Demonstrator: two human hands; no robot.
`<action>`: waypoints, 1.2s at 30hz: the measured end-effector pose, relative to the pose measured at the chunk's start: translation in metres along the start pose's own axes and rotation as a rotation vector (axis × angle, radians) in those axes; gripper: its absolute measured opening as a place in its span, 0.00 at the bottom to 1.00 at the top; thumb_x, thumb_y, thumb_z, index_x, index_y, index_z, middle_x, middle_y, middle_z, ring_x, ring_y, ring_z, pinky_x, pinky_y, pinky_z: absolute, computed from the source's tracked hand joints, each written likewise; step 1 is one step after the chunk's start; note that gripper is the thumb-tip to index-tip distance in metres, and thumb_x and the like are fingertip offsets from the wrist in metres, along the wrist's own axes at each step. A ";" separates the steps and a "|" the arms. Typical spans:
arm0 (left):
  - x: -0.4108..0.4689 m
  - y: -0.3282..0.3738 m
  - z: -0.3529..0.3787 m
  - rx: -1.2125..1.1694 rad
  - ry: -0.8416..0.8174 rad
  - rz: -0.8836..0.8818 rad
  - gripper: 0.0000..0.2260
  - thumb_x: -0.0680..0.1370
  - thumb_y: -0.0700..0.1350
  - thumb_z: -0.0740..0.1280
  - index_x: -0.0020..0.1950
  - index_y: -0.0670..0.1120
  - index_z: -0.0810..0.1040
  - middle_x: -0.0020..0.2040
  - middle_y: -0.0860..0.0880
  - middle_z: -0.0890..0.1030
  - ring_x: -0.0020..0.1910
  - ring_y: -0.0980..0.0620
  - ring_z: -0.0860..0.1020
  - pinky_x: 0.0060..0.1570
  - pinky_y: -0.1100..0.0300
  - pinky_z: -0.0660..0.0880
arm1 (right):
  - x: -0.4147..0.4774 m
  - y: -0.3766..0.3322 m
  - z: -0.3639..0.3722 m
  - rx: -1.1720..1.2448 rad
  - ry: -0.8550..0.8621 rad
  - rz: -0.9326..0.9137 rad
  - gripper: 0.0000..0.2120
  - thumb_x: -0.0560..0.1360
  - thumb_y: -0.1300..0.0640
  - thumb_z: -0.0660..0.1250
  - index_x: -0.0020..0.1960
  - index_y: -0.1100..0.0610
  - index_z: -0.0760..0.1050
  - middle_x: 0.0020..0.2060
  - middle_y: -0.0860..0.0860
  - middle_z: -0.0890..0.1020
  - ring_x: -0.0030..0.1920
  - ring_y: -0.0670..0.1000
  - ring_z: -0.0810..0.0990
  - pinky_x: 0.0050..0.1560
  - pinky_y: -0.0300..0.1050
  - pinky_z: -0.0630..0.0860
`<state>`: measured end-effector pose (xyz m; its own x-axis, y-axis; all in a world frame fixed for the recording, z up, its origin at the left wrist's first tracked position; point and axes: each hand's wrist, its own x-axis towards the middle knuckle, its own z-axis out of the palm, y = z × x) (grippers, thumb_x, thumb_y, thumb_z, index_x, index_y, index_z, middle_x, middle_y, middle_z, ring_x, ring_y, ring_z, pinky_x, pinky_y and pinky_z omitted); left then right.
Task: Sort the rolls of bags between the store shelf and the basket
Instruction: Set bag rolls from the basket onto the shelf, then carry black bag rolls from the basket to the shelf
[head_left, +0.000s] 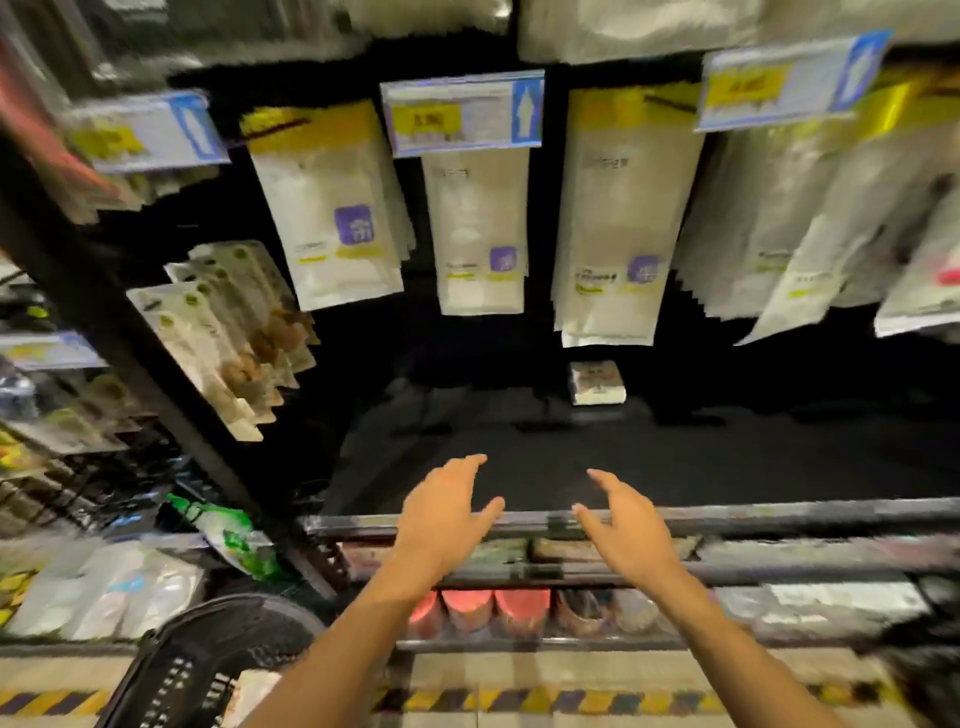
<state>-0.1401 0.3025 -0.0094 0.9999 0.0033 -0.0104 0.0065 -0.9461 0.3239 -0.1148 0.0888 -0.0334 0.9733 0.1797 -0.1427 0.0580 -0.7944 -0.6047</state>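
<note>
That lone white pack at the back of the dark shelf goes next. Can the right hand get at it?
Probably yes: the right hand is open and empty, the dark shelf between it and the white pack lies bare, and the hanging packets end above it.

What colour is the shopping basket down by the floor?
Black. The basket shows best at the bottom left of the head view.

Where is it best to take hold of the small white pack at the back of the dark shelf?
Probably by its left and right sides, coming low from the front: the small white pack is a squat block flat on the shelf, with hanging bags just above it. The open right hand lines up best.
</note>
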 end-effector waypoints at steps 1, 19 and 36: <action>0.015 0.012 0.007 -0.006 0.007 0.006 0.27 0.79 0.59 0.59 0.75 0.52 0.58 0.72 0.52 0.67 0.69 0.51 0.66 0.64 0.56 0.67 | 0.011 0.013 -0.011 0.004 -0.006 0.016 0.27 0.78 0.47 0.61 0.74 0.53 0.59 0.70 0.51 0.69 0.64 0.53 0.74 0.63 0.47 0.70; 0.184 0.025 0.209 0.085 0.034 -0.065 0.25 0.75 0.59 0.64 0.68 0.48 0.72 0.66 0.49 0.75 0.65 0.47 0.73 0.67 0.52 0.66 | 0.286 0.151 0.001 0.053 0.120 0.181 0.29 0.74 0.39 0.64 0.63 0.61 0.69 0.52 0.56 0.78 0.54 0.58 0.78 0.47 0.51 0.75; 0.201 0.006 0.238 0.101 -0.042 -0.090 0.30 0.77 0.64 0.55 0.76 0.53 0.57 0.77 0.53 0.56 0.77 0.51 0.50 0.75 0.52 0.53 | 0.371 0.170 0.058 0.307 0.371 0.390 0.37 0.59 0.31 0.72 0.57 0.56 0.75 0.56 0.55 0.78 0.57 0.58 0.76 0.57 0.55 0.76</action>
<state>0.0587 0.2206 -0.2351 0.9941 0.0779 -0.0754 0.0929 -0.9703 0.2235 0.2429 0.0543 -0.2342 0.9256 -0.3476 -0.1500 -0.3303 -0.5478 -0.7687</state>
